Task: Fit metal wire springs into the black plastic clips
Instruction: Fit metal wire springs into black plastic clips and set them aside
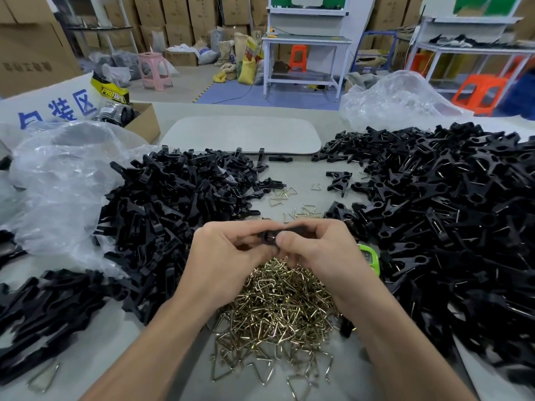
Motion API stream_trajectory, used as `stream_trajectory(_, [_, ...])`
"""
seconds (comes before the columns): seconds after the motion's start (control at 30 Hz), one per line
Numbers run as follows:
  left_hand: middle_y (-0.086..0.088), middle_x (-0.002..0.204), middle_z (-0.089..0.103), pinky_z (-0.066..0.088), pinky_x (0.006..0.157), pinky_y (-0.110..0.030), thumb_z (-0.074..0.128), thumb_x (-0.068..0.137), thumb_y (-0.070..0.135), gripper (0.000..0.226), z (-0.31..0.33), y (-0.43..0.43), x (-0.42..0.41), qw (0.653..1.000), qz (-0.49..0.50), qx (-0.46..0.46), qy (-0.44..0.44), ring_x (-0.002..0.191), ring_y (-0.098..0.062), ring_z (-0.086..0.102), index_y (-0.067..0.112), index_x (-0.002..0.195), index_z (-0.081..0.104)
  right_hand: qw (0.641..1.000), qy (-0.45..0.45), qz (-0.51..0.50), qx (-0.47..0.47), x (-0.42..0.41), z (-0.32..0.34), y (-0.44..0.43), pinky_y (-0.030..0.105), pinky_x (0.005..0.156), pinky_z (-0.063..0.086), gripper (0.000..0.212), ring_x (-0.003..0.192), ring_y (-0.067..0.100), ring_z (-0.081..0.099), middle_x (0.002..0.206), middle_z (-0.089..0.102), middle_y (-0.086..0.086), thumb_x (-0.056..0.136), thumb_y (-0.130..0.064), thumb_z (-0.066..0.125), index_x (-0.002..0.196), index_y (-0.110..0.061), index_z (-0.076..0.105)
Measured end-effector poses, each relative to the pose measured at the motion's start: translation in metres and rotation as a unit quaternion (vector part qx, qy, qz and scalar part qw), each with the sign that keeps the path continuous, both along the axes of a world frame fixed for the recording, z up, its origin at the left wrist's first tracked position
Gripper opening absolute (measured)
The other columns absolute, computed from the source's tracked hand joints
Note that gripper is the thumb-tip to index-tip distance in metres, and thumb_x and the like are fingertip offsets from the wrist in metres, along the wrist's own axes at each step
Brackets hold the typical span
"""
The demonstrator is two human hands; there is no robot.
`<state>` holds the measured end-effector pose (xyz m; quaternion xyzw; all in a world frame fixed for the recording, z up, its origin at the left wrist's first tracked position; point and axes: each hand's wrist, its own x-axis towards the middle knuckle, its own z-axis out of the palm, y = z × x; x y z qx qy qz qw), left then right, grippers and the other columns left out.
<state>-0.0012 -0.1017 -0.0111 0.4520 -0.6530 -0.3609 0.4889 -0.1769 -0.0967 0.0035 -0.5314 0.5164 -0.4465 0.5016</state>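
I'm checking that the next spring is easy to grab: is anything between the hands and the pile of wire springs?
Nothing visible. The left hand and right hand hold a black clip over the far edge of the spring pile, which lies uncovered. A green object sits beside the right hand, off to the side.

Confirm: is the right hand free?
No, the right hand and left hand both pinch one black clip over the spring pile.
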Motion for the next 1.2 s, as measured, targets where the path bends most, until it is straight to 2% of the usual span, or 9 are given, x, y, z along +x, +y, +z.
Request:
stream_trajectory(0.37, [0.018, 0.078, 0.078, 0.061, 0.059, -0.023, 0.093, 0.073, 0.015, 0.054, -0.003, 0.005, -0.004, 0.998, 0.066, 0.004, -0.007, 0.064, -0.007, 0.073, 0.061, 0.094, 0.076, 0.996, -0.058, -0.060, 0.027, 0.002, 0.000, -0.001, 0.021, 0.051, 0.045, 0.021, 0.055, 0.014, 0.060, 0.067, 0.073, 0.007, 0.097, -0.011, 0.067, 0.080, -0.015, 0.078])
stream_trajectory(0.47, [0.020, 0.073, 0.076, 0.052, 0.047, -0.020, 0.094, 0.070, 0.027, 0.042, 0.000, 0.000, 0.004, 0.989, 0.145, 0.008, -0.002, 0.055, -0.001, 0.065, 0.058, 0.092, 0.077, 0.966, 0.215, -0.123, -0.070, -0.003, -0.004, -0.001, 0.014, 0.062, 0.045, 0.010, 0.067, -0.002, 0.060, 0.091, 0.077, -0.007, 0.098, -0.030, 0.067, 0.098, -0.033, 0.077])
stream_trajectory(0.53, [0.024, 0.071, 0.074, 0.048, 0.051, -0.010, 0.096, 0.067, 0.029, 0.032, 0.000, -0.003, 0.009, 0.984, 0.179, 0.005, 0.009, 0.057, 0.005, 0.066, 0.048, 0.087, 0.080, 0.906, 0.420, -0.014, -0.053, -0.002, -0.004, 0.002, 0.026, 0.096, 0.047, 0.023, 0.107, 0.004, 0.058, 0.125, 0.066, -0.011, 0.099, -0.043, 0.062, 0.120, -0.041, 0.068])
stream_trajectory(0.6, [0.031, 0.072, 0.072, 0.047, 0.057, -0.003, 0.097, 0.064, 0.029, 0.033, 0.001, -0.004, 0.009, 0.981, 0.194, -0.003, 0.010, 0.066, 0.009, 0.068, 0.047, 0.084, 0.078, 0.872, 0.486, 0.043, -0.039, 0.004, -0.006, 0.002, 0.037, 0.110, 0.033, 0.024, 0.129, 0.014, 0.045, 0.134, 0.058, -0.012, 0.099, -0.047, 0.059, 0.119, -0.038, 0.068])
stream_trajectory(0.7, [0.036, 0.074, 0.070, 0.045, 0.060, 0.000, 0.098, 0.064, 0.031, 0.034, 0.000, -0.004, 0.009, 0.979, 0.202, -0.008, -0.003, 0.071, 0.013, 0.067, 0.049, 0.083, 0.076, 0.906, 0.416, -0.003, -0.075, 0.007, -0.005, 0.004, 0.022, 0.095, 0.039, 0.008, 0.112, 0.005, 0.053, 0.111, 0.065, -0.017, 0.094, -0.034, 0.071, 0.088, -0.032, 0.076])
stream_trajectory(0.77, [0.037, 0.075, 0.069, 0.045, 0.062, 0.000, 0.098, 0.064, 0.035, 0.034, -0.001, -0.005, 0.010, 0.979, 0.206, -0.008, -0.005, 0.073, 0.012, 0.067, 0.051, 0.083, 0.075, 0.938, 0.338, -0.040, -0.058, 0.004, -0.004, 0.004, 0.004, 0.068, 0.039, 0.013, 0.072, -0.008, 0.055, 0.088, 0.066, -0.022, 0.090, -0.032, 0.077, 0.078, -0.032, 0.078])
stream_trajectory(0.87, [0.036, 0.075, 0.069, 0.044, 0.063, 0.001, 0.097, 0.064, 0.036, 0.033, -0.002, -0.006, 0.011, 0.980, 0.201, -0.010, -0.014, 0.073, 0.012, 0.066, 0.051, 0.084, 0.076, 0.965, 0.232, -0.116, -0.050, -0.002, -0.003, 0.003, 0.011, 0.037, 0.031, 0.014, 0.036, 0.001, 0.044, 0.058, 0.069, -0.012, 0.085, -0.035, 0.082, 0.072, -0.037, 0.078])
stream_trajectory(1.07, [0.037, 0.076, 0.069, 0.045, 0.063, -0.001, 0.096, 0.066, 0.034, 0.033, -0.004, -0.006, 0.011, 0.982, 0.184, -0.006, -0.033, 0.074, 0.011, 0.066, 0.049, 0.089, 0.079, 0.966, 0.231, -0.103, -0.061, -0.003, -0.005, 0.003, 0.010, 0.040, 0.037, 0.010, 0.041, -0.003, 0.054, 0.056, 0.069, -0.014, 0.081, -0.036, 0.086, 0.076, -0.038, 0.077])
stream_trajectory(1.2, [0.035, 0.076, 0.070, 0.046, 0.062, -0.001, 0.096, 0.067, 0.031, 0.036, -0.004, -0.005, 0.011, 0.983, 0.181, -0.017, -0.030, 0.071, 0.010, 0.067, 0.055, 0.086, 0.075, 0.994, 0.062, -0.092, 0.005, -0.004, -0.002, 0.001, 0.028, 0.065, 0.061, 0.010, 0.065, 0.018, 0.076, 0.070, 0.077, 0.006, 0.090, -0.008, 0.077, 0.084, -0.016, 0.076])
